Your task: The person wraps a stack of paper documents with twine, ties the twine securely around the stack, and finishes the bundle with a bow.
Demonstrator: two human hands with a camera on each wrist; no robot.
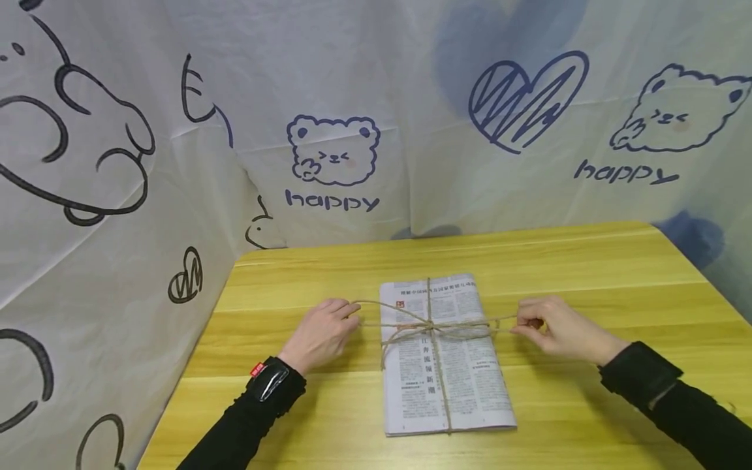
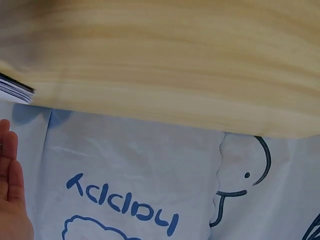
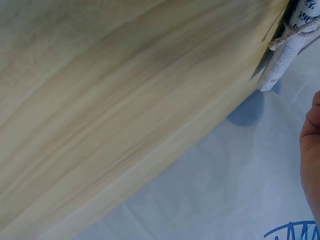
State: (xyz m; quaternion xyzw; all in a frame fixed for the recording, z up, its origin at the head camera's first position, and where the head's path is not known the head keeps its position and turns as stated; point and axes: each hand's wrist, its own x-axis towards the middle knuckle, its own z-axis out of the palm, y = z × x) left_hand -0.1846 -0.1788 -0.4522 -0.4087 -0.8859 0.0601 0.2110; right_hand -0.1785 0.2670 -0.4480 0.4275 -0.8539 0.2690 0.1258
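Note:
A folded newspaper bundle (image 1: 411,391) lies on the table, bound crosswise with brown twine (image 1: 439,365) that is knotted in a bow near its middle. My left hand (image 1: 323,333), left of the bundle, pinches twine strands leading from the bow. On the other side my right hand (image 1: 558,326) pinches the strands that run out to the right, thumb against curled fingers. Both strands stretch nearly straight between the hands. In the left wrist view only part of the left hand (image 2: 12,195) shows at the edge; the right wrist view shows a sliver of the right hand (image 3: 312,155).
The wood-grain table (image 1: 282,281) ends at a white curtain (image 1: 423,163) printed with bears, hearts and lettering. Another stretch of curtain (image 1: 147,274) runs along the left side. Black sleeves with wrist straps cover both forearms.

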